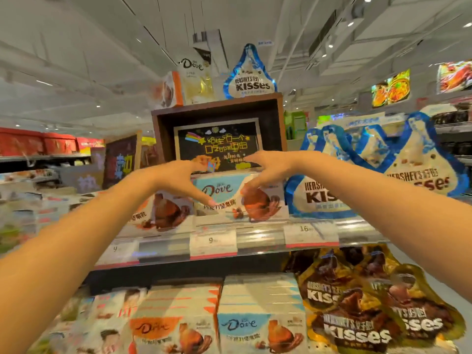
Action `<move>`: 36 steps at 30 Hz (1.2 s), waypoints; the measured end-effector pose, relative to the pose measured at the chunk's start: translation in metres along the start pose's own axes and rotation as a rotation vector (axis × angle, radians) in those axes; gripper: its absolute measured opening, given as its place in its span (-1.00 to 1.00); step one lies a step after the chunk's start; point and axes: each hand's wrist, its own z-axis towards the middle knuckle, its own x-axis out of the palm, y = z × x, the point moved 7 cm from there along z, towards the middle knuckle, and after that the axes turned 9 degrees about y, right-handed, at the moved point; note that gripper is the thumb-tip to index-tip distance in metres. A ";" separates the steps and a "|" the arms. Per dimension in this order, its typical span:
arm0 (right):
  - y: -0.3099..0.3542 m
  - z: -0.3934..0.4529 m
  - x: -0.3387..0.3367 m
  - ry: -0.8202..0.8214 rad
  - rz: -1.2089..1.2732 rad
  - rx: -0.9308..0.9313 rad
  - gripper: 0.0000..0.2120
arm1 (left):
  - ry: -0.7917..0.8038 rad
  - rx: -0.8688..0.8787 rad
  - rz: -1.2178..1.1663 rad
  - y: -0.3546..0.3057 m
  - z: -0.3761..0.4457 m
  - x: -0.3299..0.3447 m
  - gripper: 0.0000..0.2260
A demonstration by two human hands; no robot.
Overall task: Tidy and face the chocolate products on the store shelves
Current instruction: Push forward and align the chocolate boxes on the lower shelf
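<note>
A light-blue Dove chocolate box (224, 192) stands facing front on the upper shelf, just above the price rail. My left hand (178, 177) is at its upper left corner, thumb down across the front and fingers over the top edge. At the upper right, my right hand (268, 169) grips the same way, its thumb on the box front. An orange-brown Dove box (163, 210) stands just left of it. Blue-and-white Hershey's Kisses bags (319, 198) lean to its right.
A dark display box with a chalkboard sign (217, 144) rises behind the hands, with a Dove bag (196, 80) and a Kisses bag (249, 77) on top. The lower shelf holds stacked Dove boxes (258, 323) and golden Kisses bags (357, 310). Price tags (213, 242) line the shelf edge.
</note>
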 end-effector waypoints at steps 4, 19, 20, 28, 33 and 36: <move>0.005 0.021 0.010 0.142 0.052 0.090 -0.30 | 0.034 0.085 -0.054 0.017 0.007 0.008 -0.34; 0.018 -0.005 0.010 0.283 0.362 0.127 -0.45 | 0.111 0.297 -0.337 0.016 0.009 0.012 -0.35; 0.018 -0.006 0.011 0.303 0.369 0.127 -0.43 | 0.123 0.302 -0.333 0.015 0.009 0.012 -0.31; 0.016 -0.004 0.008 0.215 0.293 0.084 -0.58 | 0.207 0.284 -0.328 0.016 0.015 0.014 -0.33; 0.015 0.001 0.008 0.284 0.205 0.089 -0.55 | 0.143 0.329 -0.333 0.016 0.008 0.011 -0.40; 0.028 0.008 0.007 0.335 0.065 0.076 -0.31 | 0.005 0.309 -0.292 0.032 -0.003 -0.004 -0.23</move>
